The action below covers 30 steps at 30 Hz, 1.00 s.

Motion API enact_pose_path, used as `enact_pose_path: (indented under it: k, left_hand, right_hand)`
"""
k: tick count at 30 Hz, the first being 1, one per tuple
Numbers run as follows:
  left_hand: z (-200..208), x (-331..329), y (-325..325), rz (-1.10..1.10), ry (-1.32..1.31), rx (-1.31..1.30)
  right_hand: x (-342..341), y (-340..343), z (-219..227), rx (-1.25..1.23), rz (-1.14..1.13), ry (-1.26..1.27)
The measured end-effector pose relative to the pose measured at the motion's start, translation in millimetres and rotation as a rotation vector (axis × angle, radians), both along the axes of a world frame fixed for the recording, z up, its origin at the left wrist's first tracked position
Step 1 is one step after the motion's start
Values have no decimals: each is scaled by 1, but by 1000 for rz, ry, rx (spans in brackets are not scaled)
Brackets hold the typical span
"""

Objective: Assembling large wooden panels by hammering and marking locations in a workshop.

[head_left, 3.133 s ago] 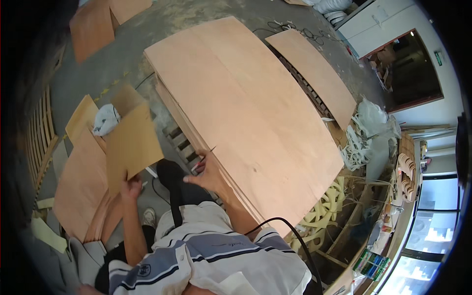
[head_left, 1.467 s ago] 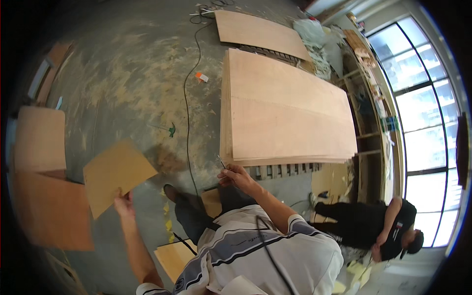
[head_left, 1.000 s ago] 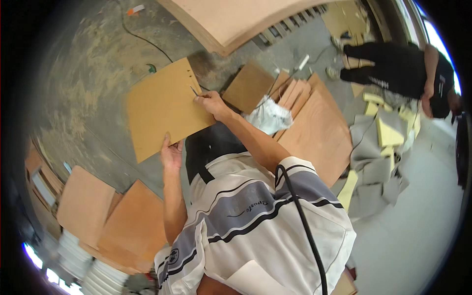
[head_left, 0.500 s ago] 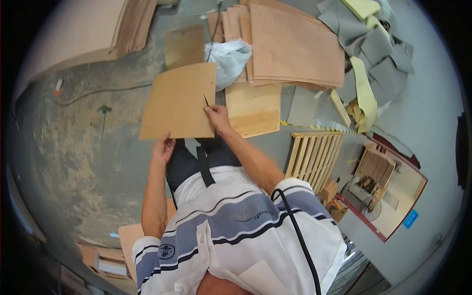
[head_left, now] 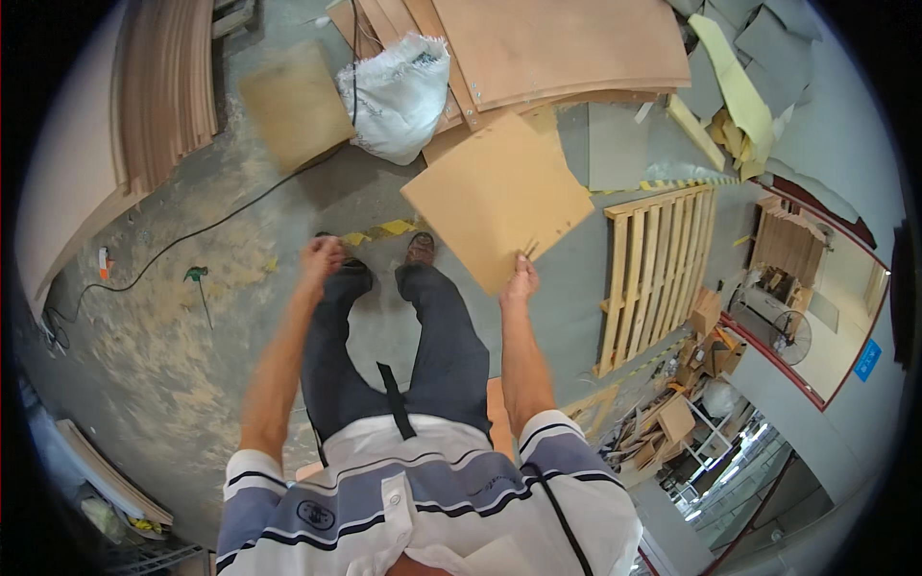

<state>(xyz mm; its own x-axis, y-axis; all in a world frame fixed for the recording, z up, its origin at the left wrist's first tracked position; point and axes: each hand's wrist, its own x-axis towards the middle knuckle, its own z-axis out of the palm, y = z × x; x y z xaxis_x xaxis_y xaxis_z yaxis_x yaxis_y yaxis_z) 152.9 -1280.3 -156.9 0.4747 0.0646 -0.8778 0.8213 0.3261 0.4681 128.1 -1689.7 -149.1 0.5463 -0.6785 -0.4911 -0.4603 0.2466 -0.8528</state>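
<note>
My right hand (head_left: 521, 278) grips a thin, squarish tan board (head_left: 499, 197) by its near edge. A slim, dark, pointed stick (head_left: 531, 248) also shows at those fingers, lying against the board. Small dark marks dot the board's right side. The board is tilted in the air, partly covering a paler wooden sheet (head_left: 545, 120) behind it. To the left, apart from the board, is my left hand (head_left: 323, 259). It is slightly blurred, its fingers curled in, and nothing shows in them.
Large wooden sheets (head_left: 576, 48) are stacked ahead, beside a white woven sack (head_left: 399, 101). Curved panels (head_left: 158, 96) stand at far left. A black cable (head_left: 221, 219) crosses the floor near a green-headed hammer (head_left: 199, 278). To the right lies a slatted pallet (head_left: 655, 274).
My left hand has let go of the board and moved away from it. My right hand has carried the board rightward, and it is now turned cornerwise. The view has shifted too.
</note>
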Motion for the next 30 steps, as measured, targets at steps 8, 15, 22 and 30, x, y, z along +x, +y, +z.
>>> enact_pose_path:
  k: [8, 15, 22, 30]
  left_hand:
    - [-118, 114, 17, -153, -495, 435]
    - [-226, 213, -77, -342, -902, 397]
    - [-240, 280, -41, -324, -1281, 511]
    - [-275, 197, 39, -263, -1168, 839]
  right_hand:
    - [-4, -62, -258, 160, -453, -16]
    - [9, -108, -408, -534, 54, 525]
    - [0, -83, -445, -1294, 201, 515]
    - [-29, -84, -449, -959, 254, 530]
